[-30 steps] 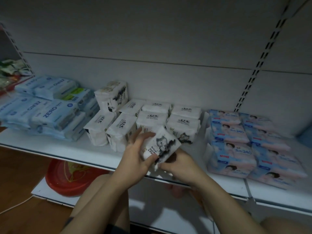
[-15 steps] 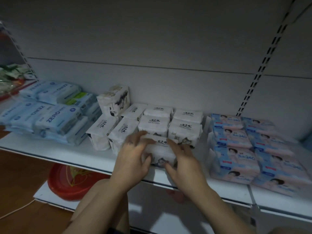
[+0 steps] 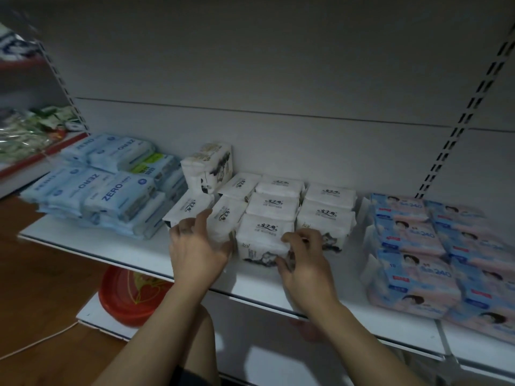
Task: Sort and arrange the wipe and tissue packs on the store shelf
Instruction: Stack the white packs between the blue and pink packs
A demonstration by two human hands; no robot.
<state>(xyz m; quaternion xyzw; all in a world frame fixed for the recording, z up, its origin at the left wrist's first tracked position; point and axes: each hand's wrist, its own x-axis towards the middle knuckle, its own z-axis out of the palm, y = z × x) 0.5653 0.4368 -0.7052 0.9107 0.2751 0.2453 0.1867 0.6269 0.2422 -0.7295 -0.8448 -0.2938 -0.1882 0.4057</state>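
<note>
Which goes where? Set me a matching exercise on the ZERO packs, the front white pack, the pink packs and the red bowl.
1. ZERO packs
2. front white pack
3. pink packs
4. red bowl

a. below the shelf
b. right end of the shelf
c. pinched by the right hand
d. left end of the shelf

Pairs: 1-d, 2-c, 3-b, 4-a.

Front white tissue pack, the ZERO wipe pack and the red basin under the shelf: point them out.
front white tissue pack (image 3: 264, 235), head view, its top face.
ZERO wipe pack (image 3: 119, 195), head view, its printed top.
red basin (image 3: 122, 299), head view, its inner surface.
</note>
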